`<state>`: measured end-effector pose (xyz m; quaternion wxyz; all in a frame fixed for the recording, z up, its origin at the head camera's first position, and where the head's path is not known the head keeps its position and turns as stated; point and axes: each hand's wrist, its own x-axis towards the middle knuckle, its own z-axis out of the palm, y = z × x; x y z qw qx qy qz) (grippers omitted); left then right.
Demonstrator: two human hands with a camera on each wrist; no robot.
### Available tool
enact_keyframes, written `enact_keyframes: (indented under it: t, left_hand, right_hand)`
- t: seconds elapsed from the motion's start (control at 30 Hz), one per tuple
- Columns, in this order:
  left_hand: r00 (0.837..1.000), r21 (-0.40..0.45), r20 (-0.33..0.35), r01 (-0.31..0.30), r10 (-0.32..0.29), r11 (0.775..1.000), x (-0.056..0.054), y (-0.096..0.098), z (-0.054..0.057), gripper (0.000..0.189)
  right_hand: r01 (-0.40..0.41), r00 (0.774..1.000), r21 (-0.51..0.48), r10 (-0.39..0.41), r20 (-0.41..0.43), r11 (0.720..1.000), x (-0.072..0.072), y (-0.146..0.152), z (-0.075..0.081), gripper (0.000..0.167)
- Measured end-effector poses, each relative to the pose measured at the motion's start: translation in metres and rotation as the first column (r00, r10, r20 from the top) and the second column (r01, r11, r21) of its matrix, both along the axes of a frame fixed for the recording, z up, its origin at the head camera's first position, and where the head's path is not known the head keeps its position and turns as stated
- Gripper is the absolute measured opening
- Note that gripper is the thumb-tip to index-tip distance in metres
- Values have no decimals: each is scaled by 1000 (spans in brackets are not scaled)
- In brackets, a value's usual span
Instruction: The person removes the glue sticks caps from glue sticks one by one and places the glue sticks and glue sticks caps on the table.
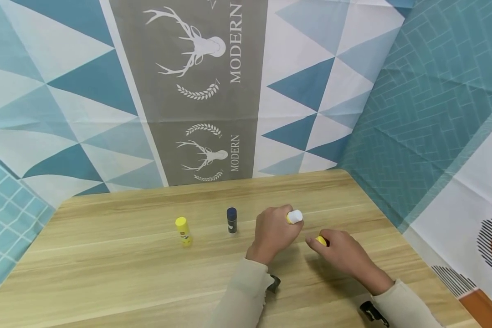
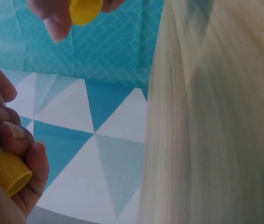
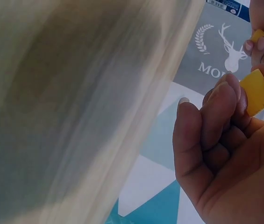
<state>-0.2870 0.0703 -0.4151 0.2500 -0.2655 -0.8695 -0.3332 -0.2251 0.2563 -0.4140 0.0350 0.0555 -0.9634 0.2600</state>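
Note:
My left hand (image 1: 274, 230) grips a yellow glue stick (image 1: 295, 217) whose uncapped white end points up out of the fist. In the left wrist view, the lower end of the glue stick's yellow barrel (image 2: 9, 171) shows below the curled fingers. To its right and a little nearer, my right hand (image 1: 346, 253) pinches a yellow cap (image 1: 321, 241) between thumb and fingers. The right wrist view shows this cap (image 3: 258, 92) at the fingertips, apart from the glue stick. Both hands are raised above the wooden table (image 1: 119, 269).
Left of the hands, a capped yellow glue stick (image 1: 183, 231) stands upright on the table. A glue stick with a dark blue cap (image 1: 232, 220) stands between it and my left hand. Patterned cloth (image 1: 303, 91) hangs behind the table's far edge and along its sides.

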Motion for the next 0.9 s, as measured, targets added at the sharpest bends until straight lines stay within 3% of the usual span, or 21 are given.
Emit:
enact_keyframes:
  t: [0.37,0.9]
  left_hand:
    - [1000,-53,1,13,-13,998,0,1,-2,36]
    - [999,-48,23,45,-44,998,0,-3,-1,34]
  right_hand:
    - [3,999,40,-4,36,999,3,-1,-17,54]
    - [-20,999,168,15,29,986,3,-6,-20,53]
